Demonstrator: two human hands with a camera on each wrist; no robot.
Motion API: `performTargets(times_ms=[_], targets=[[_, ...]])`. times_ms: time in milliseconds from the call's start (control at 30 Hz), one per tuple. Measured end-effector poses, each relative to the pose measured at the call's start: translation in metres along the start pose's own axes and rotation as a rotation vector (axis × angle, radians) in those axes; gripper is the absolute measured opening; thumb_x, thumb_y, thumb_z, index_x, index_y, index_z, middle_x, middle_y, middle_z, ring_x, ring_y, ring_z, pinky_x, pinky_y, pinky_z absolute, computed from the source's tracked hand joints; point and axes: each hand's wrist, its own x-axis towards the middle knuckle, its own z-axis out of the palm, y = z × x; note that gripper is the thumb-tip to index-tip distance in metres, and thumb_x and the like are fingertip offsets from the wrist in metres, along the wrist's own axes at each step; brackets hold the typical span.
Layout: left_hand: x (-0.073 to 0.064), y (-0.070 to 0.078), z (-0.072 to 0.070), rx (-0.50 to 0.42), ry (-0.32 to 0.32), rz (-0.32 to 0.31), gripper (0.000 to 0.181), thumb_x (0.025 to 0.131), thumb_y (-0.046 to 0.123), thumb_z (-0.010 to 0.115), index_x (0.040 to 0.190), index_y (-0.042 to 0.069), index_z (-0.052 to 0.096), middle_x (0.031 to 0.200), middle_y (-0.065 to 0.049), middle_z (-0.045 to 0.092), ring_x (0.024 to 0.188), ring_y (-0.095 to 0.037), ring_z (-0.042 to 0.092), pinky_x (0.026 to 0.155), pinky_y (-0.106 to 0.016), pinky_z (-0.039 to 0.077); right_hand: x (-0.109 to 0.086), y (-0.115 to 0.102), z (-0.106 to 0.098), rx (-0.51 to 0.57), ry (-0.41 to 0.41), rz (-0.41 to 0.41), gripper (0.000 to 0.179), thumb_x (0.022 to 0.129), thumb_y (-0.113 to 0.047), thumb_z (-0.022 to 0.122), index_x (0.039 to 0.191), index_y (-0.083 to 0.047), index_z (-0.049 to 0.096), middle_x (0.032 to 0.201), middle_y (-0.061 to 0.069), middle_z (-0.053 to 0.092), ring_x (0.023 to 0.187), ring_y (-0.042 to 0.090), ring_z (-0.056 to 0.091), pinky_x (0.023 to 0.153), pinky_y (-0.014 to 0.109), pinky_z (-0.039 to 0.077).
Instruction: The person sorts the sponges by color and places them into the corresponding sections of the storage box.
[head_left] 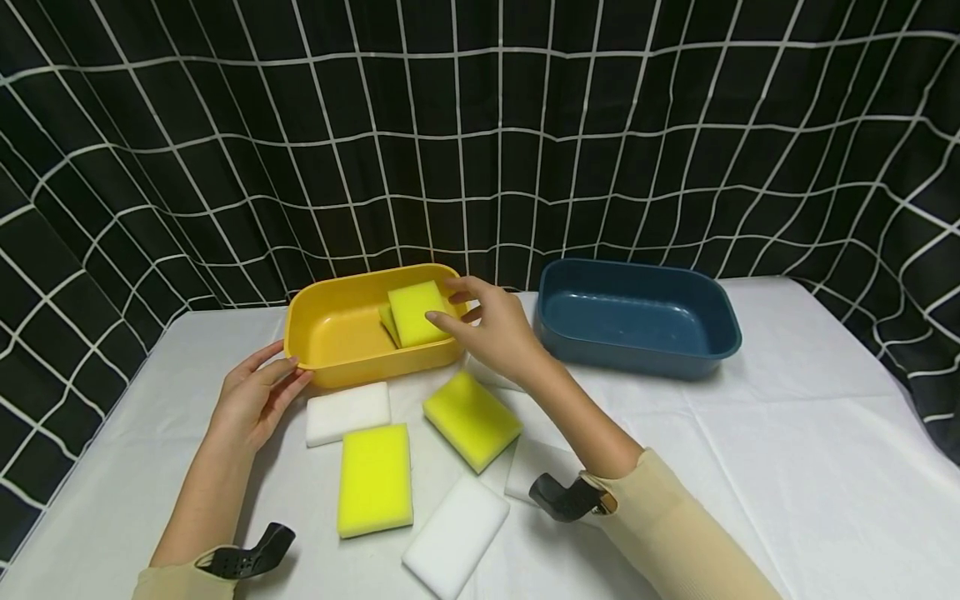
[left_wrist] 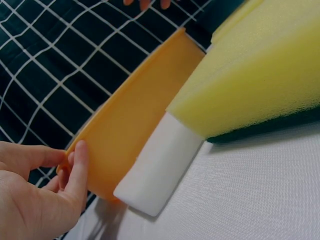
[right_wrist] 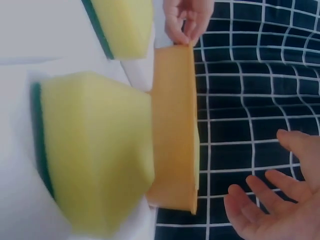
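Observation:
My left hand [head_left: 253, 392] pinches the near left corner rim of a yellow plastic tub [head_left: 390, 367]; the left wrist view shows thumb and fingers on that rim [left_wrist: 65, 162]. Inside the tub's right half, a yellow sponge [head_left: 417, 313] leans against a second one [head_left: 387, 323], which is mostly hidden. Over the tub's right end hovers my right hand [head_left: 498, 325], thumb and fingers spread apart beside the leaning sponge. In the right wrist view, this hand [right_wrist: 275, 200] shows nothing between its fingers.
On the white cloth in front lie two yellow sponges [head_left: 472, 421] [head_left: 375, 481] with green undersides, and white sponge blocks [head_left: 348, 413] [head_left: 456, 533] [head_left: 540, 468]. Another white block [head_left: 491, 372] is partly hidden under my right wrist. A blue tub [head_left: 637, 354] stands right. Behind hangs a black gridded curtain [head_left: 480, 167].

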Motion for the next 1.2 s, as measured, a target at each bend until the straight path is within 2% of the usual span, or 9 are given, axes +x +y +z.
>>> performTargets(times_ms=[533,800,1167,1200], targets=[[0.000,0.000,0.000,0.005,-0.005,0.007,0.066,0.108,0.008,0.058,0.167,0.022,0.031,0.136,-0.004,0.051,0.091,-0.005,0.075,0.087,-0.016,0.060,-0.023,0.012,0.000,0.011,0.019,-0.013,0.047,0.101,-0.020,0.073,0.143,-0.001,0.062,0.130,0.017,0.070,0.107,0.035,0.071,0.093,0.041,0.063],[-0.001,0.001,0.001,-0.007,0.000,0.005,0.066,0.108,0.007,0.058,0.167,0.021,0.032,0.136,-0.004,0.051,0.091,-0.005,0.074,0.087,-0.016,0.060,-0.034,0.018,0.002,0.021,0.005,0.019,0.048,0.102,-0.025,0.072,0.144,-0.003,0.061,0.125,0.015,0.072,0.106,0.033,0.071,0.089,0.040,0.064],[0.000,0.000,0.000,-0.018,0.001,-0.001,0.066,0.108,0.008,0.059,0.167,0.023,0.034,0.137,-0.004,0.052,0.093,-0.005,0.075,0.086,-0.016,0.060,-0.046,0.027,0.008,0.022,-0.028,0.022,0.051,0.099,-0.024,0.073,0.143,-0.003,0.061,0.130,0.019,0.069,0.111,0.038,0.069,0.093,0.046,0.062],[0.000,0.000,0.000,-0.020,0.000,-0.001,0.066,0.108,0.008,0.059,0.167,0.023,0.034,0.136,-0.004,0.052,0.093,-0.006,0.075,0.086,-0.016,0.060,-0.047,0.032,0.010,0.018,-0.028,0.008,0.052,0.099,-0.028,0.073,0.143,-0.004,0.061,0.130,0.018,0.069,0.110,0.037,0.070,0.091,0.045,0.063]])
